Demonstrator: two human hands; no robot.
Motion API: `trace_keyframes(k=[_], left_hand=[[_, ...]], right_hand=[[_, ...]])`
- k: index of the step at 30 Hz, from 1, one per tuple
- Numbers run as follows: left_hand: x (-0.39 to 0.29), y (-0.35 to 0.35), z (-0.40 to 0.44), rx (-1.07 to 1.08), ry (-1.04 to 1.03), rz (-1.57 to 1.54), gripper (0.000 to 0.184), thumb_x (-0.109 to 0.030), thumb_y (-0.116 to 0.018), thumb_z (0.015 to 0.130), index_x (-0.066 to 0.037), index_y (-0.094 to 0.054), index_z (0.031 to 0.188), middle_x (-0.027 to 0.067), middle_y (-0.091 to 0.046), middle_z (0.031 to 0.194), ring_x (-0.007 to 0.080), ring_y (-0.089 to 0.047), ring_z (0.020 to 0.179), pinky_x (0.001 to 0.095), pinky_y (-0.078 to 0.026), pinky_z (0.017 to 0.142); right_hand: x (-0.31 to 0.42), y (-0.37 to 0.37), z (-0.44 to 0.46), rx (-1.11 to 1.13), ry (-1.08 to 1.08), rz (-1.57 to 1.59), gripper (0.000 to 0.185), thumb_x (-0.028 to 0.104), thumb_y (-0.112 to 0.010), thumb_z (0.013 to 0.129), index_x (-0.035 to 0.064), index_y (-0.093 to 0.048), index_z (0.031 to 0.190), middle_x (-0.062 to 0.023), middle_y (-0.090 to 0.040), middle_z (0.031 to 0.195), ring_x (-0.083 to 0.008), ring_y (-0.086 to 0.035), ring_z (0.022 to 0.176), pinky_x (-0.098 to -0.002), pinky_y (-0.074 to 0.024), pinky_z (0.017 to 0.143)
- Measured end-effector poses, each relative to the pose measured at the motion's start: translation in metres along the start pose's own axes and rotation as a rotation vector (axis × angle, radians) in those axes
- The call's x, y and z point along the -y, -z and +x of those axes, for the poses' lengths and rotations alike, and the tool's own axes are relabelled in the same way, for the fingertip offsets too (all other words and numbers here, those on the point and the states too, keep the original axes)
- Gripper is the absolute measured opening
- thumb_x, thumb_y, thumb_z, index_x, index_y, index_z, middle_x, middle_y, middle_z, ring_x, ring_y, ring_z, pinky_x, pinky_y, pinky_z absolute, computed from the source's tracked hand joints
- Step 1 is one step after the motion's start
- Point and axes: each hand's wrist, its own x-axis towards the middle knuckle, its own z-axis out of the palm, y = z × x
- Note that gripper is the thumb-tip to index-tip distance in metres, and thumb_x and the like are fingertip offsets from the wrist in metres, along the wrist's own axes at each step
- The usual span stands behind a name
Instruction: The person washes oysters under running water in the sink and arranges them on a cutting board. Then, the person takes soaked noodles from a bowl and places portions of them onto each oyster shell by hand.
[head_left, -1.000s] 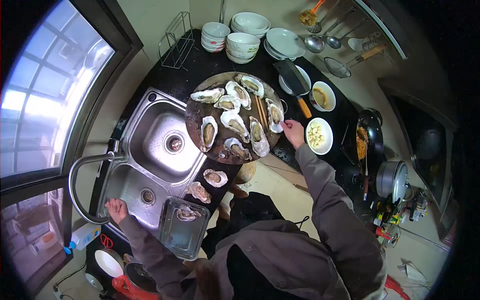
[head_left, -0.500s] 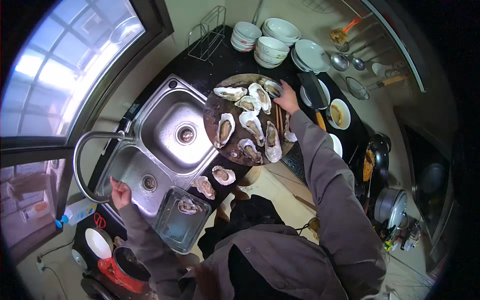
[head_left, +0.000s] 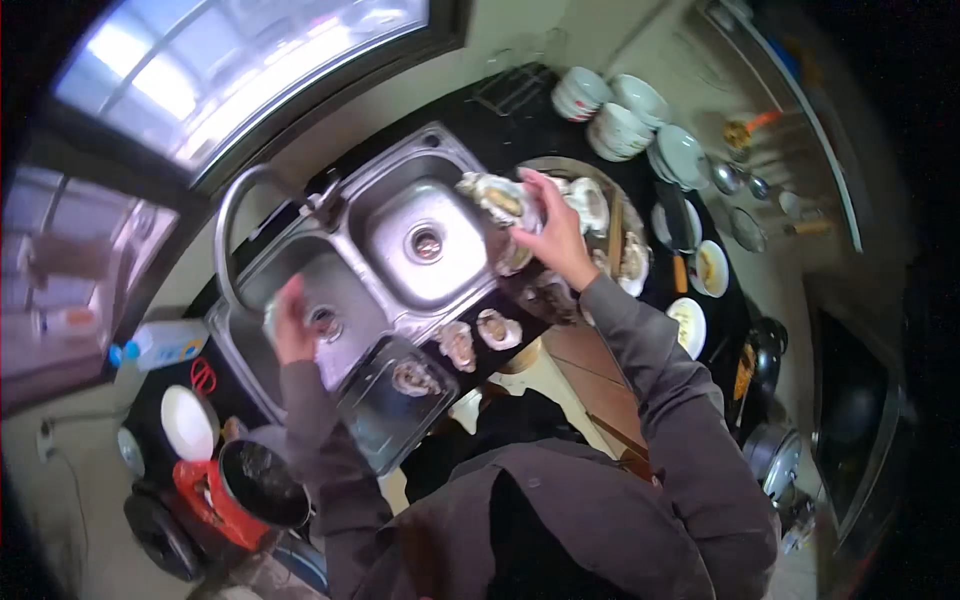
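Holds an oyster [head_left: 500,200] up by the round board [head_left: 600,170] and sink [head_left: 368,285], pinched in the right hand [head_left: 556,235], likely hard outside but slippery inside, so best gripped along the rough edge, with the left hand [head_left: 293,325] too blurry to tell if curled.

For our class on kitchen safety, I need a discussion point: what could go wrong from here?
The right hand grips an opened oyster beside the right basin; if it slips, it could drop in and spill its meat. Its rough shell edge might also cut the fingers. Two more oysters lie near the front edge of the counter, where a sleeve might knock them to the floor.
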Motion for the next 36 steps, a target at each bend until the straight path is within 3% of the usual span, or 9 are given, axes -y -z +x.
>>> trace_keyframes(k=[1,2,4,10,15,18,26,30,36], left_hand=[[0.008,-0.001,-0.001,0.037,0.023,0.102,0.047,-0.044,-0.040,0.099,-0.016,-0.050,0.135,0.0008,-0.045,0.145,0.0216,-0.033,0.138,0.0544,-0.033,0.102],[0.018,-0.001,0.001,0.120,0.020,0.131,0.050,-0.047,-0.042,0.098,-0.013,-0.048,0.135,0.0030,-0.049,0.141,0.0207,-0.044,0.129,0.0408,-0.042,0.093],[0.015,-0.024,-0.023,0.227,0.022,0.019,0.054,-0.048,-0.045,0.098,-0.011,-0.046,0.137,0.0058,-0.052,0.136,0.0188,-0.053,0.117,0.0325,-0.046,0.084],[0.014,-0.005,-0.034,0.065,-0.176,-0.196,0.037,-0.030,-0.056,0.097,-0.005,-0.052,0.124,0.0068,-0.062,0.115,0.0135,-0.061,0.097,0.0252,-0.050,0.070],[0.015,0.032,-0.020,0.035,-0.195,-0.221,0.022,-0.015,-0.058,0.095,-0.007,-0.053,0.115,0.0052,-0.065,0.102,0.0116,-0.064,0.086,0.0224,-0.050,0.057],[0.010,0.039,-0.016,-0.058,-0.196,-0.259,0.020,-0.015,-0.059,0.094,-0.005,-0.055,0.111,0.0043,-0.066,0.093,0.0103,-0.063,0.071,0.0208,-0.048,0.048],[-0.005,0.048,-0.013,-0.120,-0.317,0.002,0.018,-0.015,-0.060,0.093,-0.003,-0.059,0.107,0.0022,-0.064,0.081,0.0088,-0.058,0.061,0.0240,-0.049,0.049],[-0.009,0.051,-0.017,-0.058,-0.220,0.086,0.019,-0.016,-0.062,0.092,-0.004,-0.060,0.107,0.0019,-0.063,0.082,0.0085,-0.058,0.062,0.0228,-0.049,0.050],[-0.018,0.065,-0.016,-0.045,-0.136,0.054,0.023,-0.017,-0.064,0.090,-0.005,-0.059,0.110,0.0021,-0.064,0.084,0.0079,-0.058,0.064,0.0226,-0.048,0.048]], right_hand=[[0.016,-0.033,-0.003,0.029,0.013,0.029,0.075,0.008,-0.074,0.066,0.0084,-0.043,0.135,-0.0170,-0.061,0.116,-0.0290,-0.060,0.112,-0.0378,-0.0481,0.092],[0.032,-0.065,-0.006,0.068,0.046,0.061,0.074,0.007,-0.074,0.066,0.0075,-0.043,0.134,-0.0170,-0.060,0.118,-0.0288,-0.059,0.113,-0.0375,-0.0474,0.093],[0.061,-0.130,-0.015,0.130,0.084,0.116,0.074,0.006,-0.074,0.067,0.0067,-0.043,0.134,-0.0170,-0.059,0.119,-0.0286,-0.059,0.115,-0.0372,-0.0467,0.095],[0.119,-0.255,-0.045,0.253,0.102,0.207,0.073,0.008,-0.075,0.069,0.0021,-0.042,0.133,-0.0186,-0.054,0.127,-0.0318,-0.056,0.117,-0.0374,-0.0442,0.098],[0.126,-0.281,-0.054,0.349,0.130,0.281,0.069,0.014,-0.074,0.071,0.0027,-0.043,0.132,-0.0200,-0.053,0.126,-0.0369,-0.052,0.114,-0.0410,-0.0429,0.098],[0.123,-0.278,-0.046,0.383,0.389,0.066,0.059,0.015,-0.070,0.074,0.0043,-0.049,0.129,-0.0188,-0.046,0.137,-0.0368,-0.046,0.123,-0.0462,-0.0388,0.103],[0.123,-0.289,-0.037,0.325,0.834,-0.554,0.053,0.012,-0.062,0.075,0.0150,-0.055,0.128,-0.0131,-0.040,0.144,-0.0373,-0.034,0.134,-0.0512,-0.0321,0.109],[0.126,-0.301,-0.031,0.328,0.770,-0.548,0.038,0.017,-0.054,0.082,0.0160,-0.061,0.119,-0.0126,-0.036,0.148,-0.0356,-0.033,0.135,-0.0527,-0.0218,0.113],[0.128,-0.298,-0.024,0.376,0.767,-0.422,0.039,0.014,-0.058,0.078,0.0149,-0.062,0.117,-0.0125,-0.039,0.145,-0.0375,-0.034,0.134,-0.0513,-0.0268,0.111]])
